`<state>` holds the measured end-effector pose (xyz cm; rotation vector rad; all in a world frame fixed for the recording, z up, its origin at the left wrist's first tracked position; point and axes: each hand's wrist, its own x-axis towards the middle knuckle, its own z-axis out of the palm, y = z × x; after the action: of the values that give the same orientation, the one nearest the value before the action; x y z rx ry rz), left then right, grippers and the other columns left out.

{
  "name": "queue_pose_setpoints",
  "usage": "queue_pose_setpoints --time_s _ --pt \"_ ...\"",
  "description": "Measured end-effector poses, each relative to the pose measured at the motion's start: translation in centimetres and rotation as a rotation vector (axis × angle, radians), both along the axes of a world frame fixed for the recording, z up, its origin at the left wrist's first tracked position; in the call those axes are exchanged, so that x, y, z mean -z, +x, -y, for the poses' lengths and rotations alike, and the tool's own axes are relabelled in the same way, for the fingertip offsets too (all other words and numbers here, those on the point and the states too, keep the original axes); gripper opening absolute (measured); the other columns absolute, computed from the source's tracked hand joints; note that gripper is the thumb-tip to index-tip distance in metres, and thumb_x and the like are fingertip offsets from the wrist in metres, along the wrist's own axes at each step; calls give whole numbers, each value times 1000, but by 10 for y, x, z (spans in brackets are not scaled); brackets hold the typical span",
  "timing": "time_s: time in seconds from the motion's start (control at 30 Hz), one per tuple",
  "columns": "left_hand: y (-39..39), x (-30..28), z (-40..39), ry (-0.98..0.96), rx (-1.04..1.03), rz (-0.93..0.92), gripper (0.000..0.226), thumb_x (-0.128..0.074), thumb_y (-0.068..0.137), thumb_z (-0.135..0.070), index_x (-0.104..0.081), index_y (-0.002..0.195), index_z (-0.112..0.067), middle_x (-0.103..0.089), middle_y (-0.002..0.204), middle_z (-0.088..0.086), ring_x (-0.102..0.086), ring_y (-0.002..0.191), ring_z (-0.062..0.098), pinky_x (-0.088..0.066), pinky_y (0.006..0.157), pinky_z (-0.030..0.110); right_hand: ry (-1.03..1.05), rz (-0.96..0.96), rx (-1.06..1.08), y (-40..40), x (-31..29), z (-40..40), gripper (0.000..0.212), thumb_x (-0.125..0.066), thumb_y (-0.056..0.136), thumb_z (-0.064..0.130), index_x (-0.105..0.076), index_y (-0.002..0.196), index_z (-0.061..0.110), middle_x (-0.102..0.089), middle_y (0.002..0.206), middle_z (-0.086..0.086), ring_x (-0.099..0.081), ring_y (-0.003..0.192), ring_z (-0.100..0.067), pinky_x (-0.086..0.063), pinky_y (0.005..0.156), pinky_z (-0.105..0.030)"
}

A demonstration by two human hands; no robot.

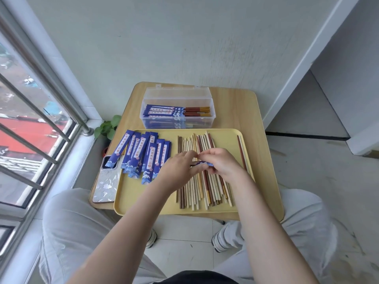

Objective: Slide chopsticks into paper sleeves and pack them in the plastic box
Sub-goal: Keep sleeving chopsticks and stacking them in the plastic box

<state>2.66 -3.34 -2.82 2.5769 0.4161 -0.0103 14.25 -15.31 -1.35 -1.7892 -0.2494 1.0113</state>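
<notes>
Both grips, left hand (180,167) and right hand (220,163), pinch one blue paper sleeve (202,163).

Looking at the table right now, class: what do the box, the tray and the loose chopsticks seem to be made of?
Box: clear, glossy plastic; contents show through.
Tray: pale yellow, matte, probably plastic; smooth moulded rim.
Loose chopsticks: likely wood or bamboo; pale and brown matte sticks.

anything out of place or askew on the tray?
Two things. One blue paper sleeve has slid off the yellow tray's left rim and rests on the phone. A dark chopstick pair lies alone near the right edge, apart from the main chopstick pile. Nothing looks spilled or damaged.
</notes>
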Motion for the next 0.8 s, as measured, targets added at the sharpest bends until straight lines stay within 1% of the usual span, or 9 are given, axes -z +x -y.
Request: queue_pose_setpoints --time_s 0.1,0.2,0.27,0.37,0.4,0.47,0.53,0.63,0.8 --pt "3 0 2 84 -20 17 68 -25 89 -73 -60 110 -19 -62 93 -4 -62 81 16 -51 66 31 20 2 138 0 2 0 14 -61 96 17 -69 99 6 -63 68 -6 -52 48 -13 -44 48 -25" --pt "2 6 0 66 -110 -15 55 -30 98 -65 -58 97 -17 -53 73 -7 -54 64 12 -42 52 28 -37 95 223 2 7 1 15 -54 97 15 -68 94 9 -66 72 -7 -55 48 -15 -45 50 -26" --pt "0 14 -3 -55 -188 -56 56 -33 99 -62 -58 92 -13 -52 69 -5 -49 59 12 -39 53 28 -156 223 140 0 11 3 16 -52 97 16 -67 97 12 -68 75 -4 -60 54 -16 -46 53 -26" --pt "-3 21 -6 -317 -311 -87 57 -36 99 -60 -60 91 -10 -55 68 1 -50 56 14 -44 56 31 -383 444 -45 -8 16 -1 14 -56 96 21 -67 97 13 -69 84 -5 -67 73 -21 -52 65 -31" --pt "-4 22 -7 -421 -346 -98 55 -38 99 -59 -60 90 -9 -56 66 2 -52 54 14 -45 54 30 -465 518 -90 -11 19 -3 12 -59 96 23 -67 97 13 -68 88 -4 -67 77 -21 -52 66 -32" --pt "-7 23 -7 -612 -410 -104 52 -41 100 -55 -59 87 -8 -57 61 3 -54 46 14 -45 48 27 -584 624 -148 -18 26 -8 12 -62 95 25 -63 99 13 -65 92 -3 -64 78 -21 -48 58 -29" --pt "-11 21 -7 -755 -479 -85 49 -43 101 -53 -59 87 -8 -56 60 3 -53 43 13 -45 44 25 -647 683 -181 -22 30 -13 12 -61 96 22 -61 103 12 -65 98 -3 -65 84 -23 -46 59 -30" --pt "-13 18 -9 -873 -558 -73 47 -44 103 -51 -59 90 -8 -53 59 0 -46 41 12 -41 42 24 -706 738 -200 -28 32 -18 16 -56 98 15 -61 112 10 -66 108 -6 -66 94 -27 -50 67 -32" --pt "-16 17 -10 -1068 -557 -73 50 -38 104 -52 -60 99 -7 -49 60 3 -39 43 13 -35 43 26 -741 784 -211 -37 34 -23 20 -56 97 8 -60 117 7 -66 109 -9 -67 95 -28 -52 68 -33"
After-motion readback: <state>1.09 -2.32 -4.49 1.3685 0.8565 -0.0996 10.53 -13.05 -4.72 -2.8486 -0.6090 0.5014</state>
